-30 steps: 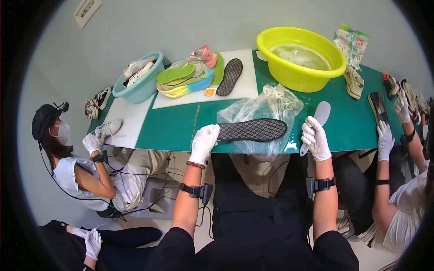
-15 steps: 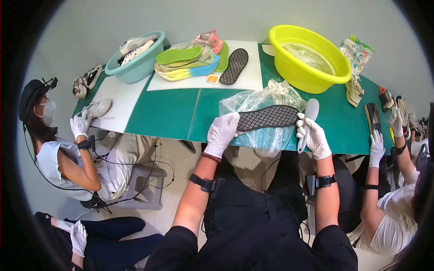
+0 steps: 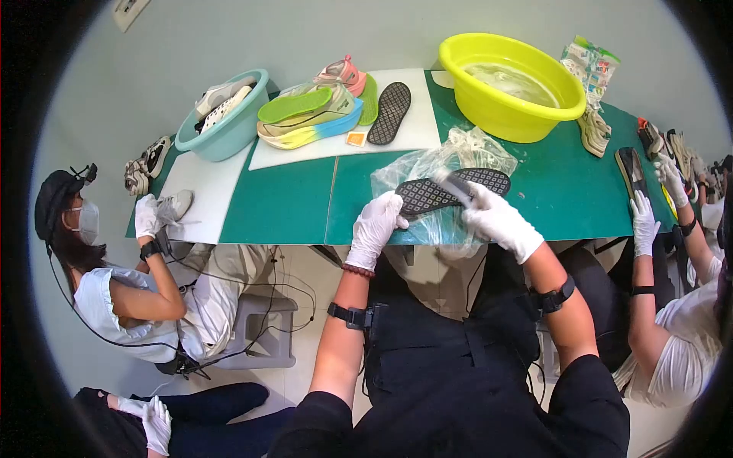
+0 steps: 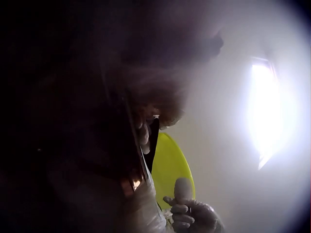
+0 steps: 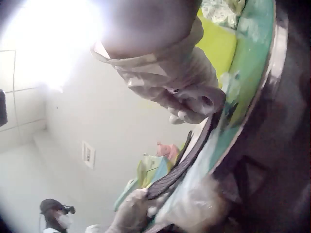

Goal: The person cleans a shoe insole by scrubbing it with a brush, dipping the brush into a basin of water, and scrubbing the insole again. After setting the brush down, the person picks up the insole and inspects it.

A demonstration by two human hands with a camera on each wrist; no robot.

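Note:
A black insole (image 3: 422, 197) with a pale diamond pattern lies lengthwise over the crumpled clear plastic bag (image 3: 385, 175) at the table's front edge. My gloved left hand (image 3: 376, 227) grips its left end. In my gloved right hand (image 3: 502, 223) is a pale grey paddle-shaped tool (image 3: 456, 185), blurred by motion, its oval head over the middle of the insole. The right wrist view shows the insole (image 5: 179, 171) stretching from my left hand (image 5: 129, 212) to under my right hand (image 5: 182, 90). The left wrist view is mostly dark.
Behind the bag stands a yellow basin (image 3: 504, 114) of cloudy water. A matching black insole (image 3: 390, 113), green insoles and shoes lie on a white board (image 3: 418, 95). A blue basin (image 3: 223, 143) holds shoes. People sit at both sides; more footwear lines the right end.
My right hand has brought the paddle-shaped tool leftward from beside the insole to over it. The left hand, still gripping the insole, has shifted rightward since the earliest frame.

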